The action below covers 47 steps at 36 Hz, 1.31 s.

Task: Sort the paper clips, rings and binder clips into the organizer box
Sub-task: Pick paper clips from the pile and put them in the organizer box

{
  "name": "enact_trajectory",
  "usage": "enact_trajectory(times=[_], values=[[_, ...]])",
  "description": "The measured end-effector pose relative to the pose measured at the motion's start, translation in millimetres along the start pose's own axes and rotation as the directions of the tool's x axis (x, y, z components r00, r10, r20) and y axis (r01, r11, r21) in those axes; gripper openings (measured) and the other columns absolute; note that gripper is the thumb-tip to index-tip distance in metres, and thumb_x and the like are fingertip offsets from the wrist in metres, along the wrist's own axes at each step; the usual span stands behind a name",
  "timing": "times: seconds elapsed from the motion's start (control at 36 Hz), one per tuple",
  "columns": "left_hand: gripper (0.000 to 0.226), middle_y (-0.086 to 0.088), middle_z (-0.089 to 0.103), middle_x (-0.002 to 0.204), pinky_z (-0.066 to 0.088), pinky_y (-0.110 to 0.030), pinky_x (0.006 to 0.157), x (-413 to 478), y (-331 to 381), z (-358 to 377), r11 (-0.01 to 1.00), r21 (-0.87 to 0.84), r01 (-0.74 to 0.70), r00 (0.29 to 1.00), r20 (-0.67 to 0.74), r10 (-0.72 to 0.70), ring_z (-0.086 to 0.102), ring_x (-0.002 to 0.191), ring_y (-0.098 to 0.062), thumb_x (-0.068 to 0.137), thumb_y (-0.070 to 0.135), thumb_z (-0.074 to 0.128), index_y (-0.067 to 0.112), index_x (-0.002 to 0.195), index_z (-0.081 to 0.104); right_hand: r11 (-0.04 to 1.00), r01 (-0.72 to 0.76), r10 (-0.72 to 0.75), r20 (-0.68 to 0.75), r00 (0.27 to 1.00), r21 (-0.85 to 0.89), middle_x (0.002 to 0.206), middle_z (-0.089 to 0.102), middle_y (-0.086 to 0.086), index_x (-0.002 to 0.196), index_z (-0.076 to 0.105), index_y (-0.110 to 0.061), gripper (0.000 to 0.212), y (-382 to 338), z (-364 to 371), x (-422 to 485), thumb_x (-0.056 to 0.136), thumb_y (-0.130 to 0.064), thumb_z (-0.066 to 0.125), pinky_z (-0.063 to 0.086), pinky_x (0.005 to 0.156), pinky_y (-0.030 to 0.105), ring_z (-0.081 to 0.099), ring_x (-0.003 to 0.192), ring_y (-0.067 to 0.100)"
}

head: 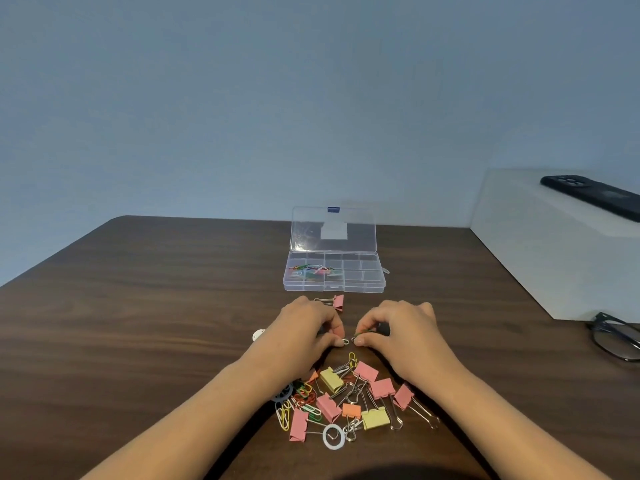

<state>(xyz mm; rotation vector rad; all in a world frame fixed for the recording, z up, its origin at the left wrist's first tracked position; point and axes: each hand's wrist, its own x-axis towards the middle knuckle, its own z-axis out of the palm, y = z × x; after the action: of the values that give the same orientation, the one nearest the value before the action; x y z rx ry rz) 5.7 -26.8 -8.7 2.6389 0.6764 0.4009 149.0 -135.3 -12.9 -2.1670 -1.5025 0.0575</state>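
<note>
Head view: your left hand [304,327] pinches a white paper clip [345,341]; your right hand [401,329] pinches a green paper clip [363,333], tips nearly touching. The organizer box [334,277] sits open at 12 o'clock, bare table [156,306] between. The unsorted pile [349,400] lies at 6 o'clock, the table's far edge just behind the box.

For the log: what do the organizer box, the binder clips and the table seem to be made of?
Organizer box: clear, glossy plastic, since the dividers and coloured clips show through its walls and lid.
Binder clips: probably painted metal bodies in pink, yellow and orange, with bare shiny wire handles.
Table: dark wood or wood-look laminate; grain streaks show, finish matte.
</note>
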Motion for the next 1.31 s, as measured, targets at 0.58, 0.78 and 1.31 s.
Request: enact_trajectory(times=[0.58,0.78,1.31], values=[[0.005,0.014,0.063,0.097,0.040,-0.011,0.077,6.7,-9.2,-15.9,0.994,-0.107,0.033,0.999,-0.022,-0.035,0.054,0.092,0.001,0.090,0.028,0.063,0.027,0.089,0.067,0.987,-0.031,0.017,0.092,0.996,0.161,0.090,0.064,-0.021,0.076,0.066,-0.043,0.010,4.1,-6.6,12.9,0.084,-0.039,0.070,0.042,0.095,0.036,0.050,0.103,0.009],[0.006,0.015,0.060,0.088,0.036,-0.011,0.061,44.9,-27.4,-51.0,0.993,-0.077,0.084,0.990,-0.105,-0.092,0.053,0.076,0.003,0.091,0.025,0.062,0.029,0.088,0.065,0.971,-0.013,-0.005,0.076,0.997,0.241,0.080,0.063,-0.022,0.083,0.073,-0.034,0.004,-5.9,-22.2,68.6,0.083,-0.031,0.073,0.050,0.094,0.036,0.057,0.082,-0.002],[0.004,0.006,0.068,0.088,0.049,-0.022,0.080,102.3,-75.4,-41.8,0.980,-0.093,0.176,0.979,-0.092,-0.184,0.061,0.082,-0.006,0.086,0.021,0.069,0.020,0.087,0.073,0.989,0.142,-0.142,-0.016,0.990,-0.030,0.079,0.064,-0.017,0.094,0.069,-0.033,0.011,3.3,17.2,149.9,0.085,-0.039,0.069,0.025,0.094,0.034,0.051,0.085,0.003]])
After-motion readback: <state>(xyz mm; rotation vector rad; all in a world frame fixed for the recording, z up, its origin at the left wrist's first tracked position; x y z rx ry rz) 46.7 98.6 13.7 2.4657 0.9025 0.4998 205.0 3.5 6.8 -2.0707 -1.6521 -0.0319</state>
